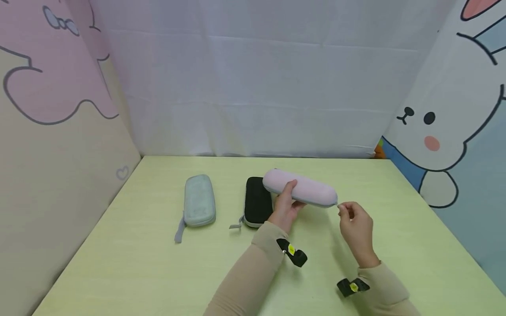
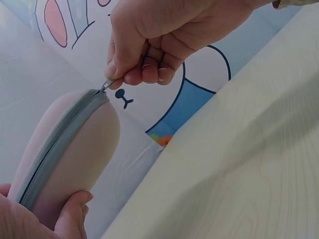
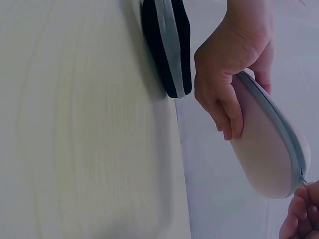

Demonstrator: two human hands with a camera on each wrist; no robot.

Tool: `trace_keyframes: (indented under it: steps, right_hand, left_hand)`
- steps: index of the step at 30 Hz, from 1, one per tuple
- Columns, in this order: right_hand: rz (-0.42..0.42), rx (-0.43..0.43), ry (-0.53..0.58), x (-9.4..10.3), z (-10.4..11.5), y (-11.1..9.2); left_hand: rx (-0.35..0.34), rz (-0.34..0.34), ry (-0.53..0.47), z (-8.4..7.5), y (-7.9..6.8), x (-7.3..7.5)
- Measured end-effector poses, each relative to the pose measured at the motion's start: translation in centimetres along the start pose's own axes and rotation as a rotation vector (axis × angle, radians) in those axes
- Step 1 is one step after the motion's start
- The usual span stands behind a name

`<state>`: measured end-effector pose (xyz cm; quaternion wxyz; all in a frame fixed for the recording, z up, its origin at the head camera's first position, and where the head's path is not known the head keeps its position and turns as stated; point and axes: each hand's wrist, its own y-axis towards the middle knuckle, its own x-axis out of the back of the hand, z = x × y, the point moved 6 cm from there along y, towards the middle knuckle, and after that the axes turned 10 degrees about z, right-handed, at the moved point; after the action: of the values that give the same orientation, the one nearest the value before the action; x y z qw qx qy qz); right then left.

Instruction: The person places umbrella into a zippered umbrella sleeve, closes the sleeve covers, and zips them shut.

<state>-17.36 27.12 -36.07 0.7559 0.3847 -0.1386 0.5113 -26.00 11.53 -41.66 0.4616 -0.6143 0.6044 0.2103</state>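
- pink case (image 1: pixel 301 189) held up above the tabletop (image 1: pixel 138 263), lying roughly level, its left part in the left hand (image 1: pixel 285 210) and its right tip just beside the right hand (image 1: pixel 356 226).
- left hand grips the case from below and behind, thumb up over the near side, fingers curled round the far side; the right wrist view shows those fingers (image 3: pixel 227 112) wrapped over the pink shell.
- grey zipper (image 2: pixel 60 144) runs along the case's edge up to the rounded tip; it looks closed along the length that shows.
- right hand is narrowly closed: thumb and forefinger pinch the small metal zipper pull (image 2: pixel 106 85) at the tip, the other fingers curled in under them.
- right hand touches only the pull, not the shell; the two hands are well apart, at opposite ends of the case.
- black case (image 1: pixel 257 202) lies flat on the tabletop just behind and left of the left hand, with a grey zipper band and a small strap at its near end.
- grey case (image 1: pixel 199 200) lies flat farther left, apart from the black one, its strap trailing toward the near edge.
- both forearms wear beige sleeves, each with a black strap at the wrist.
- white cloth hangs at the back; cartoon panels stand at both sides.
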Motion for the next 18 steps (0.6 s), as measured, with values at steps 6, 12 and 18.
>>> trace_keyframes:
  steps: [6, 12, 18]
  right_hand:
    - [-0.006, 0.132, -0.021, -1.3, 1.7, -0.4]
    - [0.003, -0.020, 0.030, -1.2, 0.5, -0.1]
    - [0.004, -0.115, 0.058, -0.3, -1.0, 0.6]
  left_hand:
    - [-0.026, -0.011, -0.038, 0.0, 0.1, 0.0]
    - [0.038, 0.044, -0.049, 0.1, -0.1, -0.1]
    - [0.089, 0.069, -0.070, -0.6, -0.1, 0.7]
